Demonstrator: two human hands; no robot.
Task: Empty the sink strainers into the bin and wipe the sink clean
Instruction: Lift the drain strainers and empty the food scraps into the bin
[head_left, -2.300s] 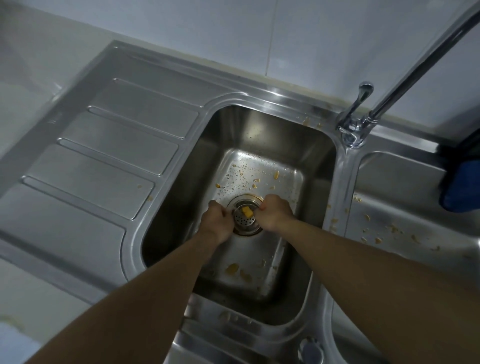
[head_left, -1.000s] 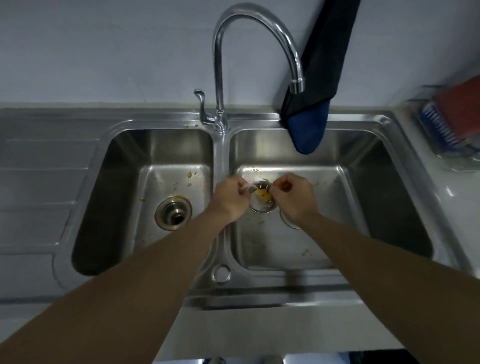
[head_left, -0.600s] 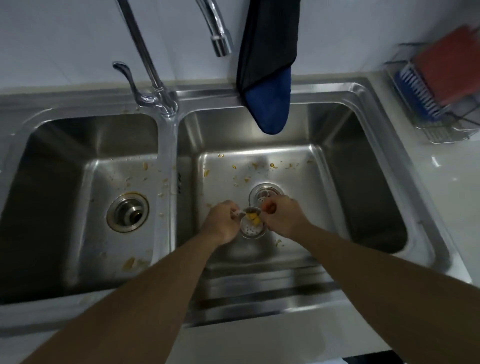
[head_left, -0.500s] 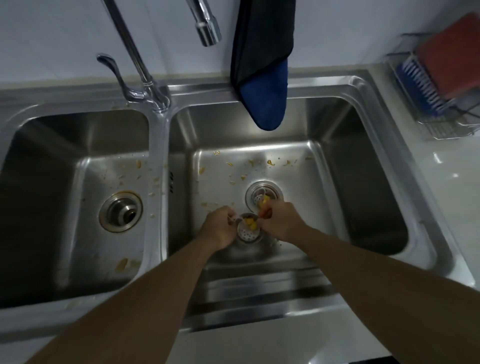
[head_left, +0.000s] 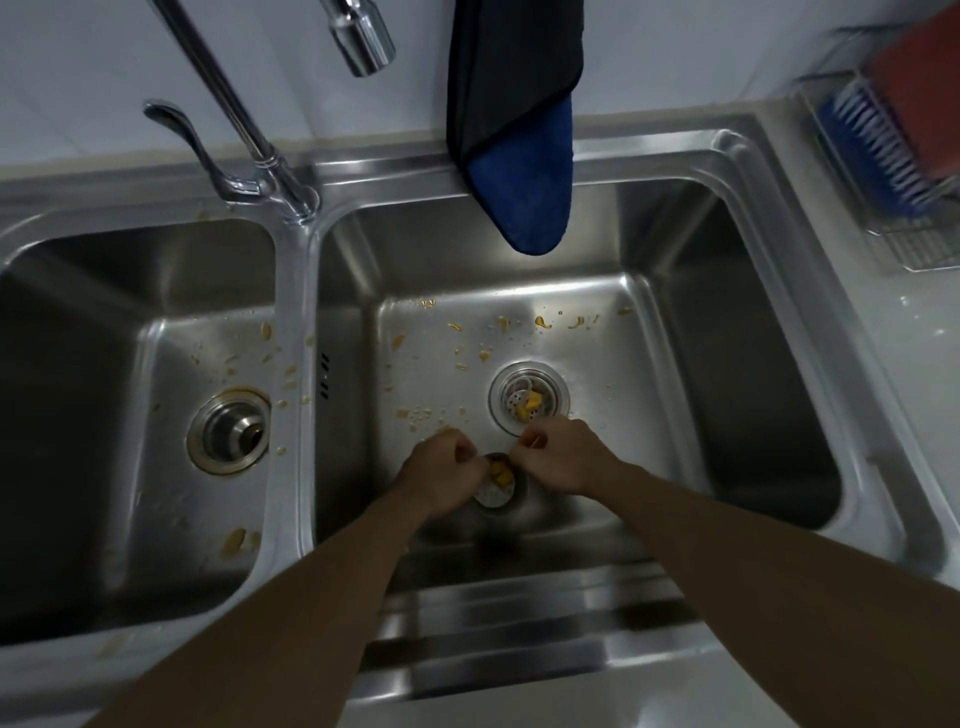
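A steel double sink (head_left: 769, 171) fills the view. My left hand (head_left: 441, 475) and my right hand (head_left: 561, 457) pinch opposite sides of a small metal strainer (head_left: 496, 486) holding yellow food bits, above the right basin's floor. A second strainer (head_left: 527, 405) with yellow scraps sits in the right basin's drain. The left basin's drain (head_left: 228, 431) is without a strainer. Orange-yellow scraps (head_left: 540, 322) are scattered over both basin floors.
A dark cloth with a blue end (head_left: 519, 156) hangs over the right basin's back edge. The faucet (head_left: 260, 150) stands on the divider, its spout (head_left: 361, 39) at the top. A wire rack (head_left: 893, 156) with blue and red items stands at the right.
Both hands lifted the strainer out of the left basin's drain and carried it right, over the right basin. In the last half second they drew it slightly nearer the sink's front edge.
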